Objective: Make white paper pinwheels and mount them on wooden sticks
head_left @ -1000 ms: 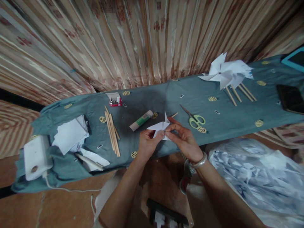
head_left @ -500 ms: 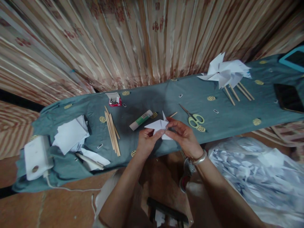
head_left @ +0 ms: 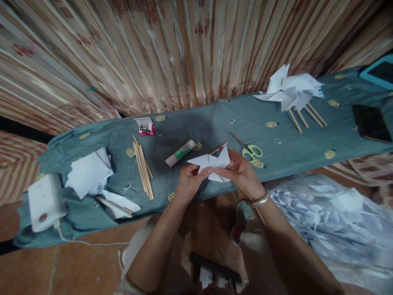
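Observation:
Between my two hands is a white paper pinwheel [head_left: 219, 158], its blades folded toward the middle. My left hand [head_left: 192, 180] pinches its left side, thumb pressed close to the centre. My right hand [head_left: 242, 172] is closed on its right side, the thumb at a small shiny dot in the middle. A wooden stick [head_left: 221, 146] lies partly hidden behind the paper. Beyond my left hand rests a green and white glue stick [head_left: 180, 153]. Scissors with light green handles [head_left: 251, 151] lie open just past my right hand.
Left of my hands are several wooden sticks [head_left: 143, 170], a red box of pins [head_left: 146, 127], stacked paper [head_left: 90, 170] and a white corded device [head_left: 46, 203]. Finished pinwheels [head_left: 291, 88] and a dark phone [head_left: 371, 123] lie right. A filled plastic bag [head_left: 331, 217] stands at the front right.
The right-hand blade of the pinwheel has opened out and now shows wider. My right fingers have shifted behind the paper, and the thumb lies at its centre. The view has moved slightly.

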Motion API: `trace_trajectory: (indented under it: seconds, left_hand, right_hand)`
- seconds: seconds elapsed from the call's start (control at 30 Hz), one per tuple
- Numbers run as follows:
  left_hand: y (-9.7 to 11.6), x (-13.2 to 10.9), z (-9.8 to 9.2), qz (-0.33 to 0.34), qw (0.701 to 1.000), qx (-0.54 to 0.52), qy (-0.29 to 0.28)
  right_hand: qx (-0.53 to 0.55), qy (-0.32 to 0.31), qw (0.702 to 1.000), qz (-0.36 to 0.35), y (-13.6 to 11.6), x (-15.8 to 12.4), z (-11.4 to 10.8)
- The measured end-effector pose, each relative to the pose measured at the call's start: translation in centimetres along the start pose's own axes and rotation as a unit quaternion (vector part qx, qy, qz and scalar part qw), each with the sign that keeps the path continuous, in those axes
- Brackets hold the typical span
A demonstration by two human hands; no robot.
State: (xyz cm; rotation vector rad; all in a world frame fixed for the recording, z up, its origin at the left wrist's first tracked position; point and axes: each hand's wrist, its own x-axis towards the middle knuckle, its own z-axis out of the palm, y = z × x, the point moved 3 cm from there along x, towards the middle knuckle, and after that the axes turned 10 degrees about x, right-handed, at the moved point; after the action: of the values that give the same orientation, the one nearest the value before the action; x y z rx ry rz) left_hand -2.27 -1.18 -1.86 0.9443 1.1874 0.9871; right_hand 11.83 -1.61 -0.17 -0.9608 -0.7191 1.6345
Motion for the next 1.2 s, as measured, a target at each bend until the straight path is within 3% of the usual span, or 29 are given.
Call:
trace_trajectory:
  seconds: [0.57, 1.2]
  left_hand:
    - [0.2, 0.0, -0.7, 0.073, 0.987, 0.133, 0.046]
    - [0.4, -0.1, -0.8, 0.102, 0.984, 0.141, 0.048]
  right_hand:
    - [-0.018, 0.013, 1.000, -0.018, 0.5, 0.4, 0.2]
    - [0.010, 0.005, 1.000, 0.008, 0.6, 0.3, 0.1]
